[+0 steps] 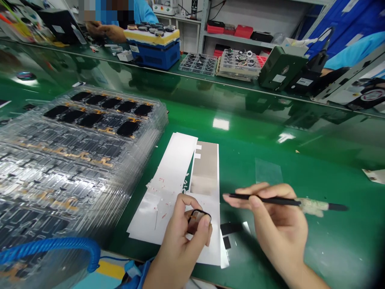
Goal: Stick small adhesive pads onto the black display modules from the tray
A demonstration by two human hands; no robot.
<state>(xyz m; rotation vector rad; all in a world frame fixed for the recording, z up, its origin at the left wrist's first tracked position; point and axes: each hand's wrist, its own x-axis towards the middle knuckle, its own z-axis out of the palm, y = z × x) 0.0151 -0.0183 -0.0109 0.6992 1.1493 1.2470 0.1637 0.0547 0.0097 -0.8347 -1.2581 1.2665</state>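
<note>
My left hand (187,237) pinches a small display panel (197,218) with a black rounded rim between thumb and fingers. It is above the white sheets on the bench. To the right, my right hand (275,224) grips a slim black stick tool (275,200), roughly level, its tip pointing left toward the panel. Pale tape (313,206) wraps the tool near its rear end. Beneath the left hand lie a white sheet (177,160) with small red marks and scraps, and a sheet with a grey area (206,172). The tool's tip is apart from the panel.
Stacked clear trays (120,148) with black panels and orange flex strips fill the left. A clear film (268,171) and black pieces (231,228) lie on the green bench (331,180). A blue box (159,54) and parts trays (239,64) stand behind. Another person's hands (106,31) are at back left.
</note>
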